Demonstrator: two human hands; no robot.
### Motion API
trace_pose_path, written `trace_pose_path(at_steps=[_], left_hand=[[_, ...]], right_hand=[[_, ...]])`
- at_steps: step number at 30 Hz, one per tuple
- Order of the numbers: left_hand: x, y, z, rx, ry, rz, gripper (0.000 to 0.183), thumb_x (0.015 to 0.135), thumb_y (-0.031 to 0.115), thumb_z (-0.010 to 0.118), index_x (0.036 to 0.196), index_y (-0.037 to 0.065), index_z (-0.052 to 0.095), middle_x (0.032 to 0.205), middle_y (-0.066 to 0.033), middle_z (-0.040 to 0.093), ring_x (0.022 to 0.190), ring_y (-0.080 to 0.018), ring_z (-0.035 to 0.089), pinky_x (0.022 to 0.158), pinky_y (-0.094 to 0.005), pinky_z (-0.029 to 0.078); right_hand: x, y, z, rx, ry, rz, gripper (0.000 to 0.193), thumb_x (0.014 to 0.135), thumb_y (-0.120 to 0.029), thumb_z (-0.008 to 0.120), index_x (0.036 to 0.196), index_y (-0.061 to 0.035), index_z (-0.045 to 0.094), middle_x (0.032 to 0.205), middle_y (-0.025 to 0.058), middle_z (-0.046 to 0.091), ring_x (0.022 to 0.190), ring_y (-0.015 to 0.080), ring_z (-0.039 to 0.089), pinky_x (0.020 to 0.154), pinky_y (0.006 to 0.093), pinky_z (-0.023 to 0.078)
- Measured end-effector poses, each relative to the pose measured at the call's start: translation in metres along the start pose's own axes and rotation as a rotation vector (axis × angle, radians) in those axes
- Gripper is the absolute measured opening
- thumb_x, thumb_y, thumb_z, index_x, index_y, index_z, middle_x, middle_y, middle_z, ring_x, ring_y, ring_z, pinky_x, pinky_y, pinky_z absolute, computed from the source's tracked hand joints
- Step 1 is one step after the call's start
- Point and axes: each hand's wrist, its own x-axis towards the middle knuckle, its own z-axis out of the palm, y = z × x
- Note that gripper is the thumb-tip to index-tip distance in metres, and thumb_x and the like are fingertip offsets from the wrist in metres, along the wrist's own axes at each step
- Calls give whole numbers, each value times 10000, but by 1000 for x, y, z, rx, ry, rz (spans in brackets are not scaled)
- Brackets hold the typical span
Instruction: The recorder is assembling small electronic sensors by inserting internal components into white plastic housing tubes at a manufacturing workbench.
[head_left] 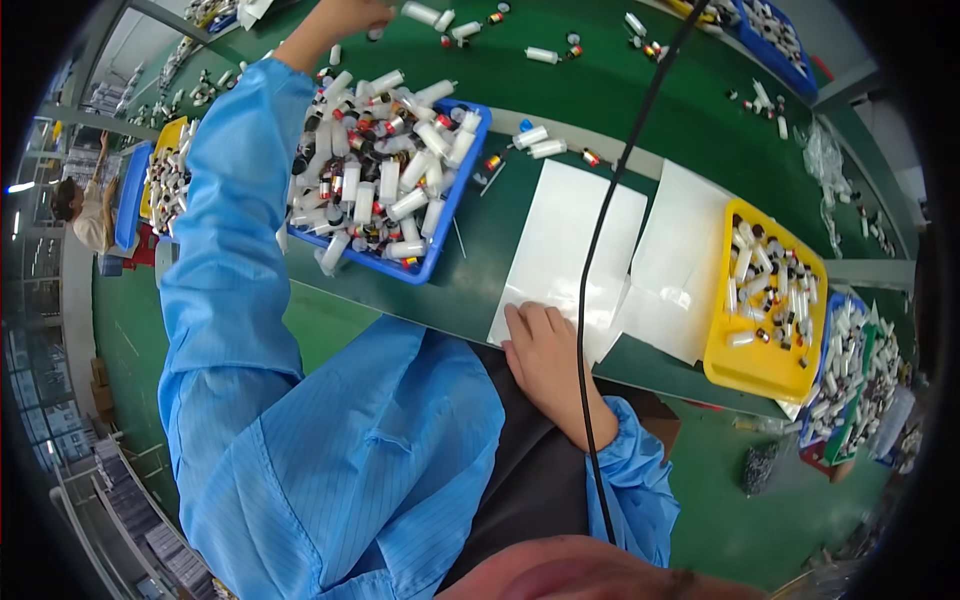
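My left hand [352, 14] reaches far out over the green belt at the top edge, partly cut off by the picture's border. Its fingers look curled together; what they hold, if anything, is hidden. Close to the fingertips lies a white translucent bottle [420, 13], with other small bottles beside it. My right hand [548, 365] rests flat and open on the near edge of a glossy white sheet [575, 230], holding nothing. Below my left forearm stands a blue crate [462, 190] heaped with small translucent bottles [365, 200], many with dark caps and red-yellow bands.
A second white sheet [680, 260] lies right of the first, beside a yellow tray [735, 370] of bottles. A black cable [603, 215] hangs across the view. Loose bottles [540, 138] dot the bench and belt. Another person [92, 215] works at far left.
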Motion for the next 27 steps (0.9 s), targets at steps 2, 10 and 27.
trace_pose_path(at_steps=[2, 10, 27], left_hand=[[28, -15, -2, 175, -44, -160, 389, 833, 129, 709, 1187, -20, 646, 1073, -172, 698, 915, -155, 690, 798, -297, 554], [125, -27, 72, 420, -212, 170, 417, 900, 368, 622, 1059, -12, 687, 990, -178, 697, 900, -302, 644, 825, -428, 500], [105, 84, 107, -311, -264, 89, 319, 1007, 332, 573, 1243, 117, 571, 759, 67, 462, 659, -13, 459, 583, -195, 383]], right_hand=[[-1, 12, 14, -30, -22, -28, 327, 792, -90, 697, 1093, 22, 632, 998, 143, 565, 926, 309, 569, 795, 393, 484], [-6, -6, 3, -71, 15, -60, 236, 747, -105, 593, 945, 17, 640, 954, 124, 546, 913, 275, 557, 793, 370, 482], [-27, -6, 60, -225, 333, -7, 205, 725, -219, 616, 720, -18, 656, 834, 118, 543, 825, 267, 528, 674, 358, 431]])
